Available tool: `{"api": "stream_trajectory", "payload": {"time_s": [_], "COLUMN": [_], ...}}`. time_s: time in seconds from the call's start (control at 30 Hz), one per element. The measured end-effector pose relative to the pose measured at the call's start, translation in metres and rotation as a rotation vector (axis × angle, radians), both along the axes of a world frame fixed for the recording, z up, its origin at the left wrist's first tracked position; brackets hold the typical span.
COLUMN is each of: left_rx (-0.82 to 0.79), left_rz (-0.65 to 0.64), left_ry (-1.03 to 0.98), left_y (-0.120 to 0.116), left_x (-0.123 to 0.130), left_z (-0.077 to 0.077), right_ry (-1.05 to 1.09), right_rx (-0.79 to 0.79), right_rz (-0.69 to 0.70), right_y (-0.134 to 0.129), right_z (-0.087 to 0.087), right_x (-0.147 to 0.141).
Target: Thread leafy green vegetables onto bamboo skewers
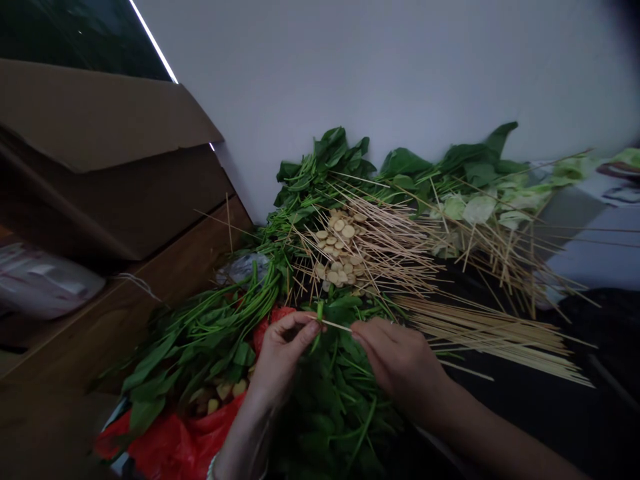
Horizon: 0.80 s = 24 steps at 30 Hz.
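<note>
My left hand (280, 357) pinches a green vegetable stem (320, 310) between thumb and fingertips. From the right, my right hand (403, 357) grips a thin wooden skewer (338, 325), whose far end meets the stem at my left fingertips. Whether the point has passed fully through cannot be made out. Under both hands lies a heap of leafy greens (340, 393). Just beyond them are skewers threaded with pale round slices (343, 247), perhaps potato. A bundle of bare skewers (500, 340) rests to the right of my right hand.
More stemmed greens (200, 333) lie at left over a red plastic bag (175, 440) with pale chunks. Skewered greens (335, 150) line the white wall (375, 73). Skewers with pale leaves (480, 208) sit at back right. A cardboard box (110, 120) stands at left.
</note>
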<state>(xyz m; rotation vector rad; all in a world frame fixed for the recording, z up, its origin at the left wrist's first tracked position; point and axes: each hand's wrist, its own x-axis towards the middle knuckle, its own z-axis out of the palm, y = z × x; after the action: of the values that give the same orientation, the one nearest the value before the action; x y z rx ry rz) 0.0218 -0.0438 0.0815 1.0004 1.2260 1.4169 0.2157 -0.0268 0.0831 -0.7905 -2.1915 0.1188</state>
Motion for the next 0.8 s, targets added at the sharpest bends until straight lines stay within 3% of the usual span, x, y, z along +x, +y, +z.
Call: {"api": "stream_trajectory", "payload": {"time_s": [0.2, 0.33, 0.5, 0.6, 0.7, 0.8], "left_rx": [0.028, 0.167, 0.262, 0.257, 0.28, 0.313], "left_rz": [-0.125, -0.152, -0.444, -0.513, -0.514, -0.402], "left_ry": [0.177, 0.545, 1.019, 1.203, 1.23, 1.081], "left_y": [0.001, 0.006, 0.004, 0.002, 0.005, 0.011], "left_x": [0.001, -0.021, -0.029, -0.023, -0.021, -0.027], "left_z": [-0.006, -0.008, -0.016, -0.022, -0.026, -0.025], "right_ry": [0.03, 0.13, 0.142, 0.141, 0.144, 0.146], "right_rx": [-0.011, 0.05, 0.096, 0.102, 0.09, 0.08], "right_rz": [0.015, -0.064, -0.12, -0.132, -0.13, -0.137], "right_y": [0.002, 0.013, 0.021, 0.021, 0.021, 0.021], "right_z": [0.002, 0.017, 0.027, 0.027, 0.026, 0.026], "right_x": [0.003, 0.017, 0.029, 0.029, 0.029, 0.029]}}
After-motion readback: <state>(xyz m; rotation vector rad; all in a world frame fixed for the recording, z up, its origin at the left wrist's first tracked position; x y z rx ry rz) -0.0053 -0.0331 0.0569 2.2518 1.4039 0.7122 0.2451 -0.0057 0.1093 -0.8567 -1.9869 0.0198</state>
